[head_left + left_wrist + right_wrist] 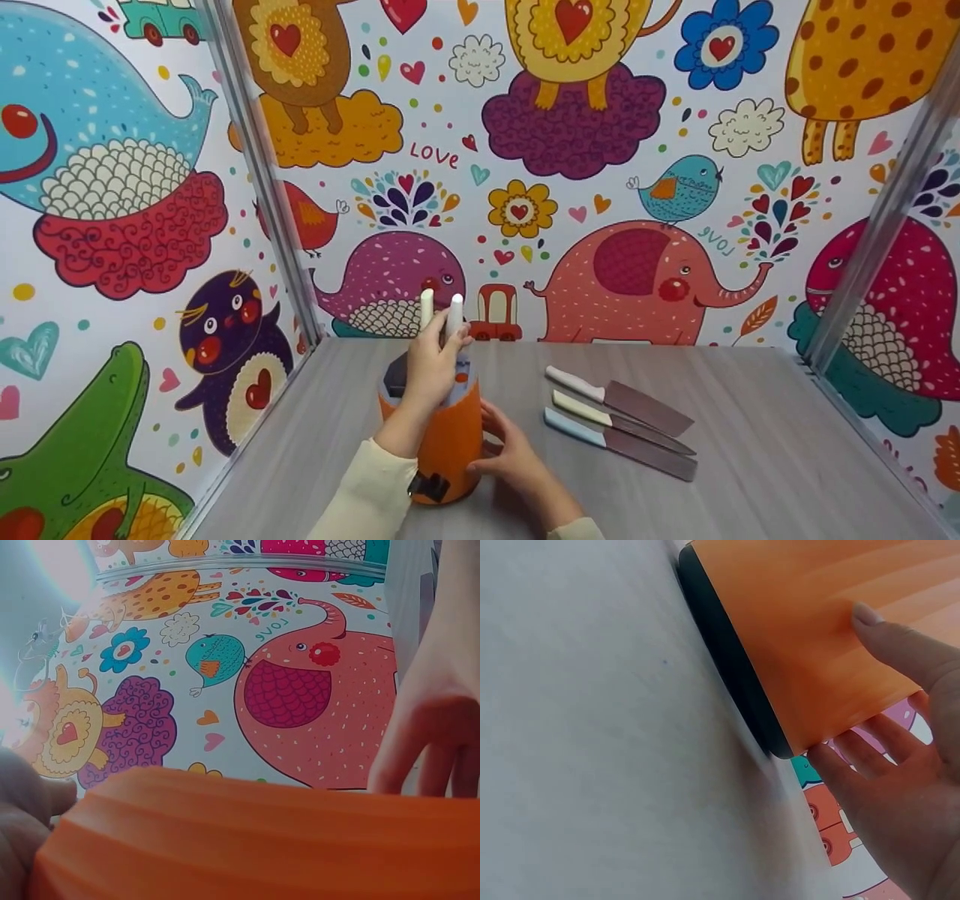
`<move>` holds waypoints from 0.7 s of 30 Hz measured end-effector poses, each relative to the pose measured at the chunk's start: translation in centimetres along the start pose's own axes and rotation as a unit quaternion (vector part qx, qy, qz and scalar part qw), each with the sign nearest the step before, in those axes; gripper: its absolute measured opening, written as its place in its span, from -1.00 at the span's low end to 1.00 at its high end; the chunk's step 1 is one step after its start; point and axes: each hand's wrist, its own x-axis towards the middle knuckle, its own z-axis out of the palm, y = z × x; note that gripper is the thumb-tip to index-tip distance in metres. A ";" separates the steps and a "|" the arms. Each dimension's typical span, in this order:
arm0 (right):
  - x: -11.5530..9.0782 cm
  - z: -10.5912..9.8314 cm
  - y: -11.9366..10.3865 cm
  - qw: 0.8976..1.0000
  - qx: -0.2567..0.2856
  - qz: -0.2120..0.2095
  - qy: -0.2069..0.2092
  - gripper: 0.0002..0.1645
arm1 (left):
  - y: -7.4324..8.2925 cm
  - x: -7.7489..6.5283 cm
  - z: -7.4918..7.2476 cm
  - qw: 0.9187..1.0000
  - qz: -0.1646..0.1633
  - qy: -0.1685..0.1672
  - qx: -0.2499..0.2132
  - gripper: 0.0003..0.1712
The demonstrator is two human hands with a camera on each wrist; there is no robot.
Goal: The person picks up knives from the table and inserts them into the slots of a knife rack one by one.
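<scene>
An orange knife block (450,442) with a grey top and a black base (731,652) stands on the table. My left hand (433,364) is over its top, thumb and fingers around a white knife handle (457,309) that points up. Beside that handle rises a cream handle (427,304); anything below both is hidden by the hand and block. Low on the block's right side, my right hand (517,454) holds it, thumb (900,645) on the near face and fingers reaching round the far side.
Three knives lie on the table to the right of the block: a white-handled cleaver (637,405), a cream-handled knife (600,415) and a blue-handled knife (637,454). Panels with cartoon animals (622,285) enclose the grey wood-grain table (750,480) at the back and sides.
</scene>
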 end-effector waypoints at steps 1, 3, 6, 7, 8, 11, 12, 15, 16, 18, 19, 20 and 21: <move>0.0 0.0 0.0 1.000 0.000 0.000 0.001 0.13 | -0.1 0.1 0.0 1.000 -0.006 0.000 0.006 -0.50; 0.0 0.0 0.0 1.000 0.002 0.001 0.002 0.14 | -0.1 0.1 0.0 1.000 -0.007 -0.002 0.014 -0.50; 0.0 0.0 0.1 1.000 0.003 -0.001 0.005 0.15 | -0.1 0.2 0.0 1.000 -0.002 0.000 0.023 -0.52; 0.0 0.0 0.1 1.000 0.005 -0.001 0.005 0.15 | -0.1 0.2 0.1 1.000 0.001 0.002 0.025 -0.53; 0.0 0.0 0.1 1.000 0.006 0.000 0.004 0.14 | -0.1 0.2 0.1 1.000 0.005 0.005 0.027 -0.55; 0.0 0.0 0.2 1.000 0.007 0.005 0.003 0.12 | 0.0 0.1 0.2 0.999 0.009 0.025 0.030 -0.58; 0.0 0.0 0.2 1.000 0.007 0.006 0.003 0.12 | 0.1 0.1 0.3 0.999 0.011 0.032 0.028 -0.57; 0.0 0.0 0.1 1.000 0.009 0.003 0.002 0.12 | 0.2 -0.1 0.3 0.998 0.022 0.057 0.025 -0.51; 0.0 0.0 0.1 1.000 0.009 0.002 0.003 0.12 | 0.2 -0.1 0.3 0.997 0.029 0.064 0.022 -0.48; 0.1 0.0 0.1 1.000 0.010 -0.001 0.002 0.13 | 0.2 -0.3 0.3 0.996 0.043 0.081 0.019 -0.46; 0.1 0.0 0.2 1.000 0.012 -0.002 0.001 0.12 | 0.2 -0.4 0.2 0.994 0.054 0.093 0.016 -0.46; 0.1 0.1 0.2 1.000 0.014 -0.001 0.001 0.12 | 0.1 -0.7 0.2 0.992 0.069 0.106 0.013 -0.47; 0.1 0.1 0.2 1.000 0.013 0.001 0.001 0.12 | 0.0 -0.9 0.1 0.989 0.088 0.120 0.011 -0.49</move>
